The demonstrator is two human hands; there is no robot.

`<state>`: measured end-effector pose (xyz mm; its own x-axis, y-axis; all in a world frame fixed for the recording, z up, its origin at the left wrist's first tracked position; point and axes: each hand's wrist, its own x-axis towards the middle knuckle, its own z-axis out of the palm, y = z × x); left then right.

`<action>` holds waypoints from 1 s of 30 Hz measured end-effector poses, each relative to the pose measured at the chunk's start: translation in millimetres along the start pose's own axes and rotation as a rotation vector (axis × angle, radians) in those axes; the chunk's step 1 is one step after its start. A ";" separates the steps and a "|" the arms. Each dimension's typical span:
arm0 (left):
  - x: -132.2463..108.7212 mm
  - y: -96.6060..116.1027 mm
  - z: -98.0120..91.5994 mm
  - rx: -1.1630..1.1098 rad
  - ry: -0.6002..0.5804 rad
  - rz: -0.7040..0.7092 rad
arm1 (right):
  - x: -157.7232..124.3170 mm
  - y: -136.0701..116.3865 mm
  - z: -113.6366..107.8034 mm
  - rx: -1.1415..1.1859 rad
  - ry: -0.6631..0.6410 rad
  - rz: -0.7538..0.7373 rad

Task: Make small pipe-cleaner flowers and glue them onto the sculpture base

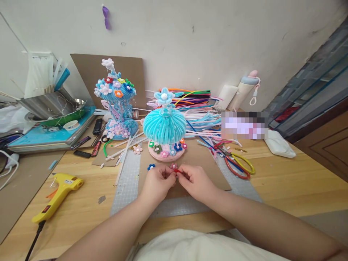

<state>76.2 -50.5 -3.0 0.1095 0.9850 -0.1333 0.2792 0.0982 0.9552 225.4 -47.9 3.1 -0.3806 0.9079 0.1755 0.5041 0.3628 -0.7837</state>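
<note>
My left hand and my right hand meet over a sheet of cardboard. Both pinch a small piece of red pipe cleaner, mostly covered by my fingers. Just past them lie a pink pipe-cleaner flower and a blue pipe-cleaner flower. Beyond these stands a turquoise dome-topped pipe-cleaner ornament, with a big blue flower on top and small flowers round its pink base.
A yellow glue gun lies at left. Scissors rest on the right of the cutting mat. Behind are bundled pipe cleaners and a second flowered ornament. A metal bowl stands at back left.
</note>
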 end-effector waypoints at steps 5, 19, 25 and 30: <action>-1.0 1.1 1.6 -0.047 -0.010 -0.011 | 0.4 0.5 0.9 -0.008 0.015 0.009; 0.1 -2.2 -3.5 0.134 0.002 0.106 | 2.9 3.5 1.1 0.064 -0.006 0.086; -2.4 0.9 -0.8 0.194 0.021 0.114 | -1.1 1.5 4.4 -0.034 0.003 0.066; -2.6 5.7 -0.6 0.093 0.065 0.117 | 4.4 3.3 -2.3 0.081 0.005 0.073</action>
<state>77.0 -52.5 2.9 0.0850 0.9964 -0.0019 0.3552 -0.0285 0.9344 227.2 -42.2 2.7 -0.3412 0.9325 0.1184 0.4664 0.2773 -0.8400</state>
